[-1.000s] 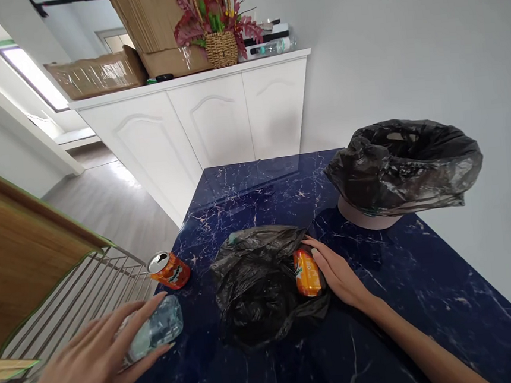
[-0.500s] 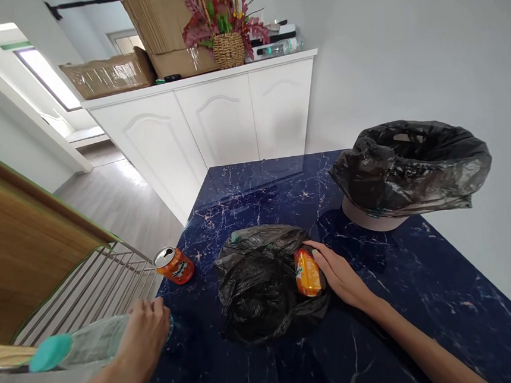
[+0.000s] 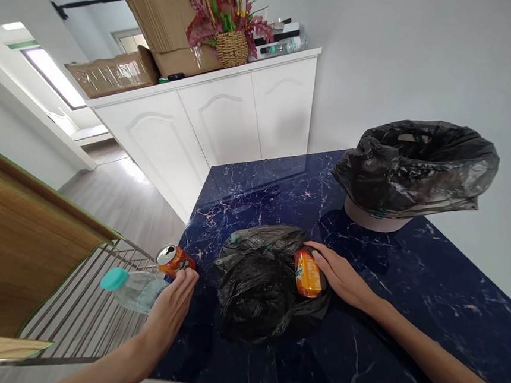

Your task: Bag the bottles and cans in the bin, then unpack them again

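Note:
My left hand [image 3: 174,299] is closed around the lower part of a clear plastic bottle [image 3: 135,290] with a teal cap. The bottle leans to the left past the table edge. Just beyond the fingers stands an opened orange soda can [image 3: 175,259], very near or touching them. My right hand [image 3: 338,272] curves round the right side of another orange soda can [image 3: 308,274], which rests on a crumpled black plastic bag [image 3: 257,289]. What lies within the bag is mostly hidden.
A bin lined with a black bag [image 3: 419,168] stands at the table's right rear. The dark blue marbled table [image 3: 255,185] ends on the left beside a metal rack [image 3: 85,319]. Behind is a white cabinet [image 3: 222,120] bearing cardboard boxes and a flower basket [image 3: 232,49].
My left hand has moved right and away from me with the bottle, reaching the standing can. The bottle now tilts more upright. My right hand stays on its can.

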Demonstrator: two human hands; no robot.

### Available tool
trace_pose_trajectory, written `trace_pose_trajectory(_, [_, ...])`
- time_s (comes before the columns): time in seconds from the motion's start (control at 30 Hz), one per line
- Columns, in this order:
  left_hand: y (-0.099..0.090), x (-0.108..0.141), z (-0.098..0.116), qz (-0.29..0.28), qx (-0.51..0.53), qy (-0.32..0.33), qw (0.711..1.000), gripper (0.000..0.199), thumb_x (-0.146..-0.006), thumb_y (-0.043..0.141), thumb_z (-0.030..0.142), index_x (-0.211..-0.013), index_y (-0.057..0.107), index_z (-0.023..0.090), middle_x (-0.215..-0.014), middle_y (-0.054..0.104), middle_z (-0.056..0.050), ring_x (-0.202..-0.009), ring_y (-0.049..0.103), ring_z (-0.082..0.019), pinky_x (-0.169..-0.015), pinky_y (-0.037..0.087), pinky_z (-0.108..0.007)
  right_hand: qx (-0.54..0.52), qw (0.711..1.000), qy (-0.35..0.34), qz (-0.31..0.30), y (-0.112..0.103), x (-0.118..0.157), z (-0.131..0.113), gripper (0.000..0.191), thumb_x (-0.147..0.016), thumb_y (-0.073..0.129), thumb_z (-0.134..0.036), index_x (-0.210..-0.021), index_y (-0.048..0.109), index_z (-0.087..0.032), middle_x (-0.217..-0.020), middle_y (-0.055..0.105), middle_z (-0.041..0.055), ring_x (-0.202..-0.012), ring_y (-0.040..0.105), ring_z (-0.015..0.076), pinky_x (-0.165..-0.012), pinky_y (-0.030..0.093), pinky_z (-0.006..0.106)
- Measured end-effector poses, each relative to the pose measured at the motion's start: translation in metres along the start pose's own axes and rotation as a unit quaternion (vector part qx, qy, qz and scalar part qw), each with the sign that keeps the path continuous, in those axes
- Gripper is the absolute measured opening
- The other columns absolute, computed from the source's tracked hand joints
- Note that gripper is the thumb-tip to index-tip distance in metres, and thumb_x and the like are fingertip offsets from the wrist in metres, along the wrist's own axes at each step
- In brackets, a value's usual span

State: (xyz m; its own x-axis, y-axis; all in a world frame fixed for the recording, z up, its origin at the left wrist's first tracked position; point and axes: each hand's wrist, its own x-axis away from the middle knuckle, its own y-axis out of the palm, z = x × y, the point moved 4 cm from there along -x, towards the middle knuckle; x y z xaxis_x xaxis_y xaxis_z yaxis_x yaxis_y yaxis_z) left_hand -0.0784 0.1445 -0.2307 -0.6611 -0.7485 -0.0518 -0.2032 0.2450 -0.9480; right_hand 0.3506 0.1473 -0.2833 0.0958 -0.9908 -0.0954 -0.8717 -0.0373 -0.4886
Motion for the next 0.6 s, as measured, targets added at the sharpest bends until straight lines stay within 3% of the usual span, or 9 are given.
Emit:
trace_pose_trajectory(0.13, [-0.011, -0.013, -0.001, 0.028, -0.017, 0.007, 0.999, 0.085, -0.082, 0.038, 0.004, -0.165, 0.047, 0.022, -0.148, 0.068, -0.014, -0.155, 0.047, -0.024, -0.133, 0.036, -0.05, 0.008, 1.0, -0.008, 0.005, 0.0, 0.0, 0.001, 0.052, -0.113, 0.032, -0.059, -0.151, 0.055, -0.032, -0.153, 0.063, 0.0055, -0.144, 0.055, 0.0281, -0.126, 0.039, 0.051])
trace_pose_trajectory(0.27, [-0.009, -0.024, -0.008, 0.034, -0.004, 0.037, 0.999, 0.079, -0.085, 0.036, 0.005, -0.161, 0.054, 0.02, -0.141, 0.072, -0.015, -0.157, 0.045, -0.024, -0.135, 0.033, -0.051, 0.01, 1.0, -0.01, 0.009, 0.0, 0.0, 0.001, 0.051, -0.112, 0.033, -0.059, -0.15, 0.056, -0.033, -0.152, 0.064, 0.0048, -0.143, 0.056, 0.0281, -0.125, 0.04, 0.05])
trace_pose_trajectory(0.47, [0.003, -0.038, -0.026, 0.009, 0.063, 0.014, 0.998, 0.074, -0.075, 0.052, 0.011, -0.143, 0.071, 0.035, -0.139, 0.074, -0.008, -0.157, 0.045, -0.027, -0.133, 0.033, -0.061, 0.008, 1.0, -0.017, 0.017, -0.001, -0.001, -0.001, 0.05, -0.112, 0.035, -0.057, -0.149, 0.057, -0.032, -0.151, 0.065, 0.0055, -0.142, 0.058, 0.0283, -0.124, 0.042, 0.05])
trace_pose_trajectory(0.6, [0.002, -0.05, -0.032, -0.029, 0.11, -0.021, 0.993, 0.073, -0.072, 0.054, 0.012, -0.138, 0.074, 0.039, -0.142, 0.074, -0.006, -0.159, 0.043, -0.029, -0.132, 0.033, -0.064, 0.014, 0.999, -0.026, 0.021, -0.002, -0.001, -0.002, 0.05, -0.112, 0.034, -0.056, -0.149, 0.058, -0.033, -0.149, 0.067, 0.0053, -0.141, 0.06, 0.0285, -0.123, 0.044, 0.05])
